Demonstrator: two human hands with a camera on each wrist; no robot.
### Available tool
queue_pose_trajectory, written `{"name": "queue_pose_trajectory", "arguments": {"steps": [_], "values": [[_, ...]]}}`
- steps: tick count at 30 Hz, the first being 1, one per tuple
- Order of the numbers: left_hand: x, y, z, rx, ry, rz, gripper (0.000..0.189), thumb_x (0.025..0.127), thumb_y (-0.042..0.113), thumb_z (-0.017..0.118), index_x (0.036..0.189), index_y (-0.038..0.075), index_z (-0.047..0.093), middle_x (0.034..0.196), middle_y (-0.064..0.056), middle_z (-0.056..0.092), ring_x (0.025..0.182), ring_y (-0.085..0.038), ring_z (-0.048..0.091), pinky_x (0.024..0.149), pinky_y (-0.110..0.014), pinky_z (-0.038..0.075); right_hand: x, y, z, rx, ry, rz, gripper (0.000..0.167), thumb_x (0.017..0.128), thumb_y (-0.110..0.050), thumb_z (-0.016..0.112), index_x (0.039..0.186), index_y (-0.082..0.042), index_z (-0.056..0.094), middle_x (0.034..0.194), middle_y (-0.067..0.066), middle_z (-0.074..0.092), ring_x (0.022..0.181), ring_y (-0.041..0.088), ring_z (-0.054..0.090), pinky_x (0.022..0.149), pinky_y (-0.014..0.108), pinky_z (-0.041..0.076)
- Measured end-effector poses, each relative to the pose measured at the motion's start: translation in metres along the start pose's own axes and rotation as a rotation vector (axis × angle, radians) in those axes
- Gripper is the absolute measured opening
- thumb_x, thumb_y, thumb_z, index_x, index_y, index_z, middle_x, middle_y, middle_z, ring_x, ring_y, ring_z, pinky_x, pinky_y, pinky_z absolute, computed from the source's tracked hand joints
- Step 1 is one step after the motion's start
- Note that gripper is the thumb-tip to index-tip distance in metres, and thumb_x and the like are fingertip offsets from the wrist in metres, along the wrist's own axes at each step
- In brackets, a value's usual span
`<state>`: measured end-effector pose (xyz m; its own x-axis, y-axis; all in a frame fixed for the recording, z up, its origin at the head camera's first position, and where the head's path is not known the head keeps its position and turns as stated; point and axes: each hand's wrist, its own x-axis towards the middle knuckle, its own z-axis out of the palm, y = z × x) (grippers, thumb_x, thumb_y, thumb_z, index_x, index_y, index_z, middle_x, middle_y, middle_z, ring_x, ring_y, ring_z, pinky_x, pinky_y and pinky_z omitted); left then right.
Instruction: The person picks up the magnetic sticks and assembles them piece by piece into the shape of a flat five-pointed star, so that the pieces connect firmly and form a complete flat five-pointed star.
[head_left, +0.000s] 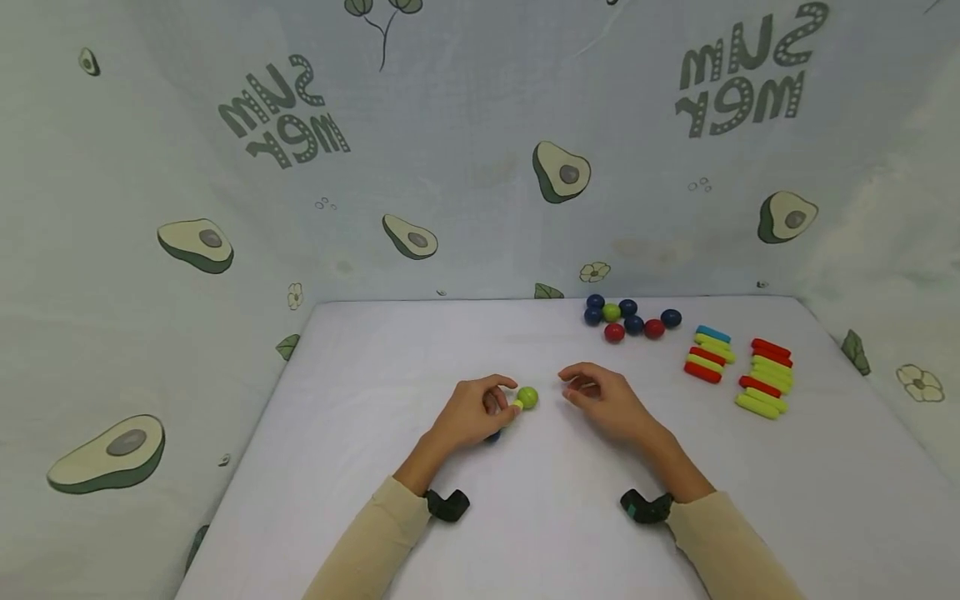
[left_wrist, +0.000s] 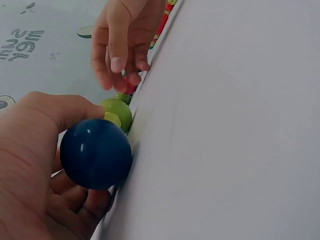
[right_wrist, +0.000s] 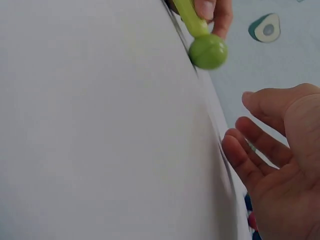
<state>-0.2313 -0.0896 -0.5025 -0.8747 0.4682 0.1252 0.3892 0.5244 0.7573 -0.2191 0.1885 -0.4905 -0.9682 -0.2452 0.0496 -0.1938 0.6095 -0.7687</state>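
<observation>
My left hand (head_left: 474,410) pinches a yellow-green stick (right_wrist: 191,19) between thumb and fingers, low over the white table. One end of the stick carries a green ball (head_left: 528,397). At its other end is a dark blue ball (left_wrist: 96,154), mostly covered by the hand in the head view. To the right, my right hand (head_left: 604,403) holds nothing. Its fingers are relaxed and slightly bent, with the fingertips a short way from the green ball.
Loose balls lie at the back of the white table (head_left: 360,358): several dark blue (head_left: 671,318), two red (head_left: 614,332) and one green (head_left: 611,312). Right of them, red, yellow-green and blue sticks (head_left: 705,364) lie in two columns. A printed cloth (head_left: 480,175) hangs behind.
</observation>
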Motion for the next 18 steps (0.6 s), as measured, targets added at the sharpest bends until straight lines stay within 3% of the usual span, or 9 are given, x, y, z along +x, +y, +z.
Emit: {"name": "queue_pose_trajectory", "arguments": {"steps": [4,9,11,15,18], "values": [[0.000,0.000,-0.001,-0.025,0.007,-0.012,0.031,0.093,0.022,0.074,0.124,0.017,0.071,0.090,0.008,0.067,0.064,-0.003,0.057,0.071,-0.023,0.051,-0.014,0.022,-0.033,-0.094,0.093,0.112,0.033,0.103,-0.025,0.065,0.133,-0.011,0.062,0.125,0.010,0.068,0.115,0.027,0.062,0.101,0.047,0.055],[0.000,-0.003,-0.001,-0.028,0.010,0.007,0.038,0.093,0.020,0.074,0.131,0.016,0.070,0.109,0.002,0.069,0.063,-0.002,0.058,0.070,-0.022,0.053,-0.035,0.049,-0.075,-0.228,0.210,0.163,0.037,0.102,-0.029,0.065,0.132,-0.007,0.063,0.120,0.017,0.067,0.110,0.031,0.061,0.086,0.024,0.052],[0.000,-0.005,0.000,-0.029,0.003,0.022,0.041,0.094,0.019,0.072,0.134,0.016,0.069,0.121,0.000,0.069,0.062,-0.002,0.058,0.062,-0.022,0.051,-0.041,0.057,-0.088,-0.274,0.253,0.168,0.036,0.102,-0.028,0.066,0.129,-0.005,0.064,0.118,0.019,0.067,0.106,0.032,0.060,0.079,0.016,0.047],[0.000,-0.006,-0.001,-0.021,-0.020,0.025,0.042,0.094,0.018,0.069,0.136,0.022,0.068,0.134,0.003,0.067,0.058,-0.003,0.055,0.057,-0.021,0.048,-0.050,0.068,-0.107,-0.322,0.309,0.193,0.038,0.099,-0.025,0.069,0.127,0.001,0.064,0.117,0.023,0.064,0.100,0.034,0.058,0.072,0.018,0.044],[-0.001,-0.006,-0.001,-0.016,-0.030,0.000,0.041,0.093,0.019,0.068,0.134,0.028,0.070,0.124,0.007,0.071,0.056,-0.003,0.051,0.053,-0.022,0.045,-0.053,0.076,-0.116,-0.351,0.324,0.207,0.041,0.097,-0.022,0.071,0.128,0.004,0.063,0.118,0.027,0.061,0.099,0.038,0.057,0.069,0.022,0.046]]}}
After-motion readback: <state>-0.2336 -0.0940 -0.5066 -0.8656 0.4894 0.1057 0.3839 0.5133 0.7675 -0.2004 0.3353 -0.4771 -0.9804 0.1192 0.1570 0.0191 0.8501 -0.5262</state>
